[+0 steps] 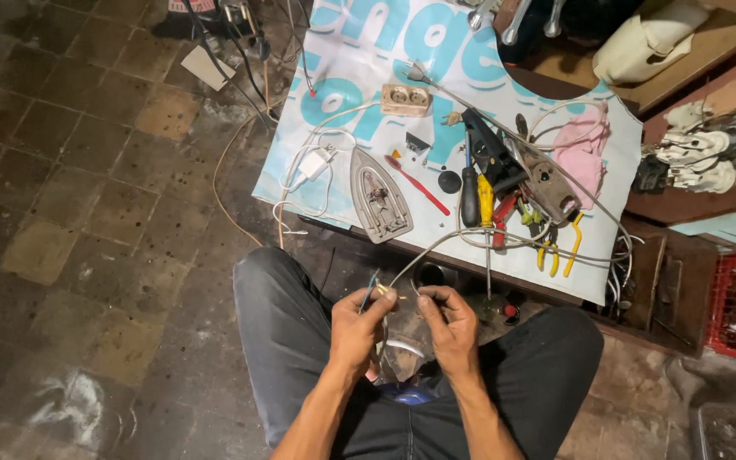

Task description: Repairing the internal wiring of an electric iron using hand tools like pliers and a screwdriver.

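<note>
Our left hand [358, 328] pinches the stripped end of the grey electric cord [436, 244]; our right hand [451, 328] pinches beside it, the cord running away up-right onto the tabletop [334, 51].

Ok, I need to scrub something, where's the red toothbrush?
In the head view, the red toothbrush lies mid-table, between the iron soleplate and the screwdrivers.

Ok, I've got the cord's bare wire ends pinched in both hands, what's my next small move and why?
Probably twist the strands tight between your fingers. Your left hand and right hand both pinch the grey cord at its split wire ends, which look loose and splayed, though they are too small to judge surely.
</note>
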